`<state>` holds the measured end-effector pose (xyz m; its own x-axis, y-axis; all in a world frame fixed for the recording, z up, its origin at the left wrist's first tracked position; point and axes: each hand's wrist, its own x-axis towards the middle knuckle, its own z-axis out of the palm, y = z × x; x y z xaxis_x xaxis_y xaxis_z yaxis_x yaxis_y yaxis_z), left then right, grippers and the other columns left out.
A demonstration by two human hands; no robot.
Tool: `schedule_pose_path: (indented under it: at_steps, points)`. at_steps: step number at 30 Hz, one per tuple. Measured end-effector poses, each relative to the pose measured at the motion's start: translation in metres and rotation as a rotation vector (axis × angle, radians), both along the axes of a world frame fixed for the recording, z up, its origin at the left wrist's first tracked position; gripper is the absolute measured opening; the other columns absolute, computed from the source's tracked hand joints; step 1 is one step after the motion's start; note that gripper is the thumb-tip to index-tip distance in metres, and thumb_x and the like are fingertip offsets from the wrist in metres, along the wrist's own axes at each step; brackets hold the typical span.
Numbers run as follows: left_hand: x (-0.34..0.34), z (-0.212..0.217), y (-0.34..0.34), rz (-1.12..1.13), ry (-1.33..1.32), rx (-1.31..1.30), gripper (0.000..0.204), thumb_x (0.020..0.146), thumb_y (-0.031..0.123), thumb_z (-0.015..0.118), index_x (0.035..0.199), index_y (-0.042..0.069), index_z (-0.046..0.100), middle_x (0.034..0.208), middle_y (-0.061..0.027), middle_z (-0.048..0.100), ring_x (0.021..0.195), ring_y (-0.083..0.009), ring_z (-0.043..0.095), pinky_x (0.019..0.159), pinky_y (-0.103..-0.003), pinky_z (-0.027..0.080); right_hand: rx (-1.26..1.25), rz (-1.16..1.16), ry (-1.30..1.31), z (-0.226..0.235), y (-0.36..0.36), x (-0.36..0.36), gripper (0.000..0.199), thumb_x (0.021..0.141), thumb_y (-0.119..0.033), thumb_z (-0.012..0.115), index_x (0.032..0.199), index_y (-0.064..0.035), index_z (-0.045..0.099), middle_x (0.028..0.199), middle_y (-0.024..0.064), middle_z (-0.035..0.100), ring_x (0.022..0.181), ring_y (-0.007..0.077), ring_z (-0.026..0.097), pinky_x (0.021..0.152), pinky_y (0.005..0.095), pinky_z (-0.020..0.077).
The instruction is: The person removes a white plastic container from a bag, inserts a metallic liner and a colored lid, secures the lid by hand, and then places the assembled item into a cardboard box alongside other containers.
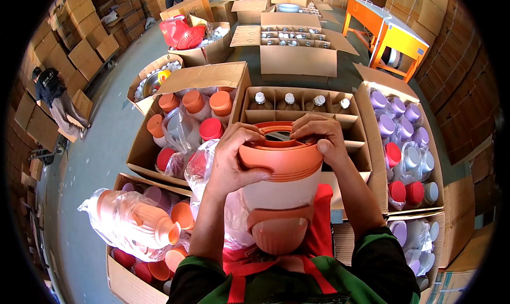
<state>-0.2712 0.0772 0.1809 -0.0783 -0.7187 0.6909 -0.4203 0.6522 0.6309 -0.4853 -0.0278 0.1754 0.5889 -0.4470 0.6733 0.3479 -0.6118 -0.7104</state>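
Note:
A wide thermos flask body point(287, 190), orange at the shoulder and pale lower down, stands upright in front of my chest. Its open mouth faces up, circled by an orange ring point(276, 127). My left hand point(236, 155) curls over the rim's left side, with the thumb pressed on the orange shoulder. On the opposite side my right hand point(321, 136) grips the rim, fingertips at the ring. A red apron point(321, 208) lies behind the flask. The flask's far side is hidden.
A divided carton point(356, 144) holds white-topped bottles point(289, 99) just ahead. Cartons of orange and red flasks point(194, 101) flank it left, purple-lidded ones point(387, 125) right. A plastic-wrapped orange flask point(130, 221) lies lower left. Farther off are an orange-framed bench point(385, 30) and another person point(56, 96).

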Motion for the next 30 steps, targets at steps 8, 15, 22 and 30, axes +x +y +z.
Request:
schedule_pose_path:
  at_steps: [8, 15, 22, 30]
  points:
    - [0.002, -0.011, 0.0, -0.065, 0.007, 0.006, 0.059, 0.045, 0.027, 0.085, 0.092, 0.002, 0.059, 0.095, -0.0117, 0.059, 0.092, -0.0268, 0.056, 0.078, -0.035, 0.044, -0.087, -0.041, 0.055, 0.001, 0.001, -0.002, 0.067, 0.08, -0.061, 0.051, 0.082, 0.0051, 0.065, 0.082, 0.0147, 0.062, 0.078, 0.0232, 0.061, 0.068, 0.0317, 0.0482]
    - [0.005, -0.017, -0.004, -0.016, -0.018, 0.026, 0.058, 0.048, 0.03, 0.084, 0.092, 0.002, 0.058, 0.096, -0.0124, 0.06, 0.09, -0.0279, 0.056, 0.079, -0.035, 0.043, -0.17, -0.284, 0.269, 0.032, 0.031, 0.0, 0.046, 0.09, -0.042, 0.044, 0.081, -0.0015, 0.065, 0.08, 0.0127, 0.064, 0.079, 0.0298, 0.061, 0.075, 0.0364, 0.0464]
    - [-0.008, -0.01, 0.008, 0.077, -0.138, -0.056, 0.054, 0.058, 0.04, 0.078, 0.089, 0.002, 0.057, 0.092, -0.0131, 0.059, 0.084, -0.0299, 0.054, 0.073, -0.038, 0.043, -0.182, -0.28, 0.194, 0.004, 0.034, -0.001, 0.039, 0.09, -0.023, 0.037, 0.085, -0.0007, 0.069, 0.088, 0.0128, 0.069, 0.085, 0.028, 0.065, 0.083, 0.0379, 0.0471]
    - [-0.032, 0.015, 0.027, 0.356, -0.311, -0.02, 0.038, 0.068, 0.031, 0.073, 0.087, 0.002, 0.058, 0.084, -0.0124, 0.057, 0.078, -0.0309, 0.052, 0.068, -0.038, 0.044, 0.016, 0.005, 0.058, -0.007, 0.006, 0.003, 0.04, 0.09, -0.024, 0.037, 0.084, 0.0, 0.069, 0.087, 0.0119, 0.07, 0.086, 0.0259, 0.065, 0.093, 0.0379, 0.0421]
